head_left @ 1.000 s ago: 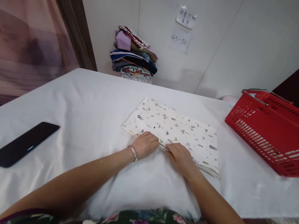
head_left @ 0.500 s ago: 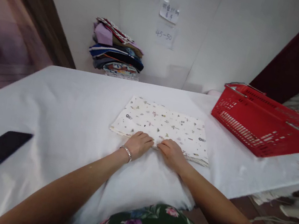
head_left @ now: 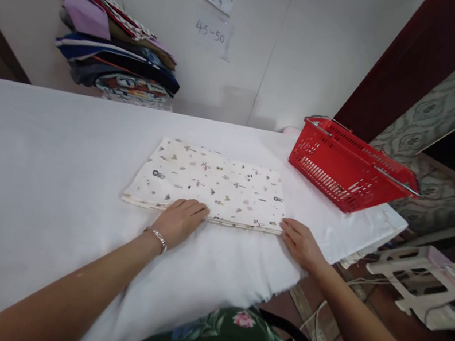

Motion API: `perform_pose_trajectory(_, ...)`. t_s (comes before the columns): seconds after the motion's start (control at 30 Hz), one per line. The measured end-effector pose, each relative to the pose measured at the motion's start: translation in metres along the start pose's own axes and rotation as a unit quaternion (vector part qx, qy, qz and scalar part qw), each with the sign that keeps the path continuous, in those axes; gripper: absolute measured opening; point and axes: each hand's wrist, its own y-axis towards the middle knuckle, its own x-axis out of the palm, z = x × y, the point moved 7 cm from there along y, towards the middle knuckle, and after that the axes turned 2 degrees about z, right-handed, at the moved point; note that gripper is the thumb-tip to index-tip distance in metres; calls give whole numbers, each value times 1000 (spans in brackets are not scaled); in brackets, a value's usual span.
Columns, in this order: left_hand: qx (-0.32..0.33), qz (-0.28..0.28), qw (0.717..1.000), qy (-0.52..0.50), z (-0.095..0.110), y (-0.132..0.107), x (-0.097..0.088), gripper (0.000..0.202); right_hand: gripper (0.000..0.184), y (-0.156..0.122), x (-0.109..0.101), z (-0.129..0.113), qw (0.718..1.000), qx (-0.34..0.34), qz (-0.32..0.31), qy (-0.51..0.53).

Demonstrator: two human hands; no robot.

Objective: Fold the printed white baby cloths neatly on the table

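Note:
A white cloth (head_left: 207, 184) with a small print of trees and animals lies folded in a flat rectangle, its layered edge facing me. My left hand (head_left: 182, 221), a bracelet at its wrist, has its fingers curled over the near edge around the middle; the thumb is hidden. At the near right corner my right hand (head_left: 300, 242) pinches the cloth's edge, fingers together.
A white-covered table (head_left: 58, 165) spreads beneath the cloth. The red plastic basket (head_left: 341, 169) stands at the back right. Folded fabrics (head_left: 120, 53) are stacked at the back left against the wall. Beyond the right table edge, a white stool (head_left: 422, 284) and cords are on the floor.
My right hand has slid right along the near edge to the corner, away from the left hand. The left hand stays near the middle. The view has turned right; the dark phone-like slab left the picture.

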Motion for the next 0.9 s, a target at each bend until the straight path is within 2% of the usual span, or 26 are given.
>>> perform_pose_trajectory(0.1,4,-13,1000,5,0,-1,3,31,36,-5,-17,14,991,109,41,59)
perform_pose_trajectory(0.17,3,-20,1000,4,-1,-2,5,35,37,-6,-20,24,970,210,58,109)
perform_pose_trajectory(0.23,2,-22,1000,-2,-2,-2,8,38,39,-5,-14,31,942,296,37,155)
perform_pose_trajectory(0.3,4,-22,1000,-4,-3,-3,11,41,40,-1,-5,34,921,346,-10,178)
perform_pose_trajectory(0.4,5,-21,1000,-3,-5,-3,14,43,41,8,2,36,913,372,-78,148)
perform_pose_trajectory(0.5,1,-17,1000,-4,-4,-2,10,43,37,21,1,33,917,367,-130,88)
perform_pose_trajectory(0.63,-1,-17,1000,-2,-2,-1,4,42,29,33,-11,27,924,360,-124,31)
perform_pose_trajectory(0.8,-1,-23,1000,2,-4,-1,7,39,35,25,-1,18,897,383,-200,95)
perform_pose_trajectory(0.9,-3,-33,999,-2,-4,-1,10,37,38,22,4,18,878,407,-212,138)
